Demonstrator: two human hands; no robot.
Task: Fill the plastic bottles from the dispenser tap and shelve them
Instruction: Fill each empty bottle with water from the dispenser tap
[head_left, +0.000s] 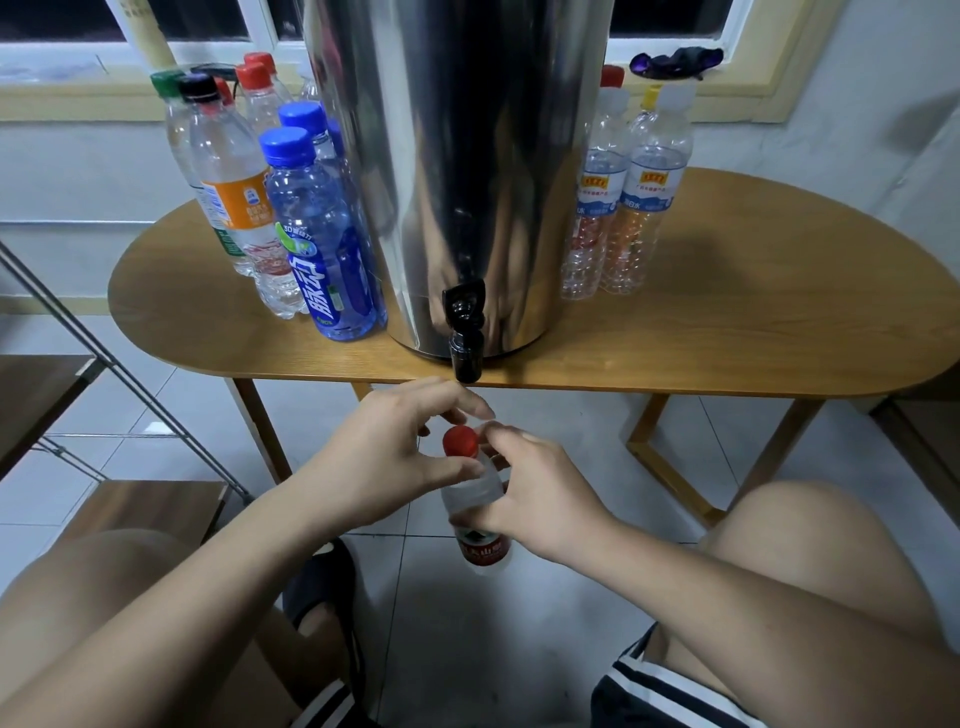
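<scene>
The clear plastic bottle with a red label (475, 491) is held upright below the front edge of the oval wooden bench (727, 322), just under the black tap (465, 335) of the tall shiny steel dispenser (467, 156). The right hand (540, 493) grips its shoulder. The left hand (395, 447) curls fingers and thumb round its red screw cap (460, 440). Capped bottles (317, 223) stand on the bench on both sides of the dispenser.
</scene>
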